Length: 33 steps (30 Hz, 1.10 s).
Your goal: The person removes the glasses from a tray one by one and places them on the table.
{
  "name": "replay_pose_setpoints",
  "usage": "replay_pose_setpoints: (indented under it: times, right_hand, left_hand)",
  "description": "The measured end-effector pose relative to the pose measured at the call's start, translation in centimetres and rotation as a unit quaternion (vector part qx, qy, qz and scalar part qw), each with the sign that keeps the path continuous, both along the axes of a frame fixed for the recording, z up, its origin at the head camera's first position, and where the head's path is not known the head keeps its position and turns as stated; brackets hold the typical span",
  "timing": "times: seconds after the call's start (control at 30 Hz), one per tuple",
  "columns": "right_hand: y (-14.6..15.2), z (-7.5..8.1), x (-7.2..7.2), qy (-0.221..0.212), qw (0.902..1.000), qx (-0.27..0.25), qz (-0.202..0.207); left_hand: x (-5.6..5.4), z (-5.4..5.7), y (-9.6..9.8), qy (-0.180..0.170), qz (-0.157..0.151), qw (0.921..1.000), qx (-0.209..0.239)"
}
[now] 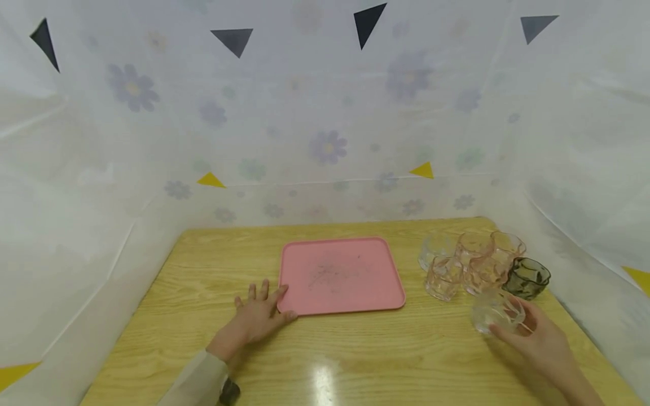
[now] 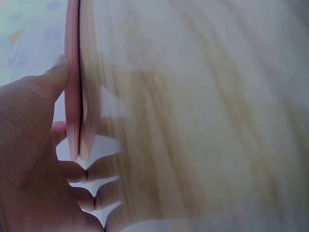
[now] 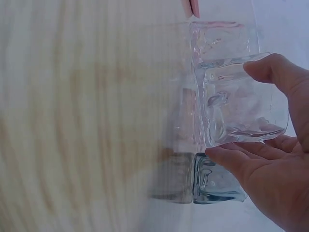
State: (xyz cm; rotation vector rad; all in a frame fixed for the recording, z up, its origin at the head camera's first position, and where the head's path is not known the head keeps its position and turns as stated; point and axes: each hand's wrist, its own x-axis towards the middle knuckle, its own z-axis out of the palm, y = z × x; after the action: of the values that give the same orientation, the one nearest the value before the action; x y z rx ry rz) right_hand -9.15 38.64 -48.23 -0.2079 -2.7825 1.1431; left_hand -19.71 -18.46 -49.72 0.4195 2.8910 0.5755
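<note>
A pink tray (image 1: pixel 345 276) lies on the wooden table. My left hand (image 1: pixel 258 317) rests at its near left corner, thumb and index finger on the edge and the other fingers spread over the tabletop. In the left wrist view the thumb touches the tray's rim (image 2: pixel 72 92). At the right, my right hand (image 1: pixel 545 341) holds a clear glass cup (image 1: pixel 493 312) between thumb and fingers. The right wrist view shows this clear cup (image 3: pixel 244 99) tilted slightly and held just off the table. Beyond it stand a dark grey cup (image 1: pixel 528 279) and several pinkish cups (image 1: pixel 443 278).
Another clear cup (image 1: pixel 434 251) stands at the back left of the cup group. White flowered sheeting (image 1: pixel 325 113) hangs around the table on three sides. Bare wooden tabletop (image 1: pixel 355 349) lies in front of the tray.
</note>
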Motion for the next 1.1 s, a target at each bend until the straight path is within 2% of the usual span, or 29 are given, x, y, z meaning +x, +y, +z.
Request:
replay_pose_setpoints:
  times: [0.27, 0.4, 0.6, 0.63, 0.67, 0.83, 0.9, 1.0, 1.1]
  right_hand:
    - [1.3, 0.0, -0.1, -0.023, 0.9997, -0.003, 0.0]
    - [1.6, 0.3, -0.3, -0.032, 0.9995, 0.0, -0.003]
    - [2.0, 0.7, -0.6, -0.08, 0.9967, -0.009, -0.004]
    - [2.1, 0.7, -0.6, -0.087, 0.9961, -0.013, -0.003]
    - [2.1, 0.7, -0.6, -0.091, 0.9958, -0.013, -0.005]
    - [2.2, 0.7, -0.7, -0.09, 0.9959, -0.009, -0.004]
    - [2.2, 0.7, -0.7, -0.089, 0.996, -0.011, 0.001]
    - [2.3, 0.8, -0.7, -0.092, 0.9956, -0.012, 0.017]
    - [2.2, 1.6, -0.8, -0.089, 0.9951, -0.022, 0.037]
  left_hand:
    - [0.1, 0.4, 0.0, -0.009, -0.003, 0.9997, -0.022]
    - [0.1, 0.3, -0.1, -0.002, -0.002, 0.9999, -0.012]
    - [0.1, -0.3, -0.3, 0.022, -0.006, 0.9996, 0.015]
    - [0.0, -0.7, -0.4, 0.032, -0.009, 0.9994, 0.012]
    - [-0.2, -1.2, -0.5, 0.042, -0.012, 0.9991, 0.006]
    - [-0.2, -1.2, -0.5, 0.041, -0.01, 0.9991, 0.01]
    - [0.1, -0.4, -0.3, 0.022, -0.002, 0.9996, 0.02]
    - [0.2, 0.0, -0.2, 0.01, 0.001, 0.9999, 0.013]
    - [0.3, 0.3, -0.1, -0.003, 0.003, 1.0, 0.0]
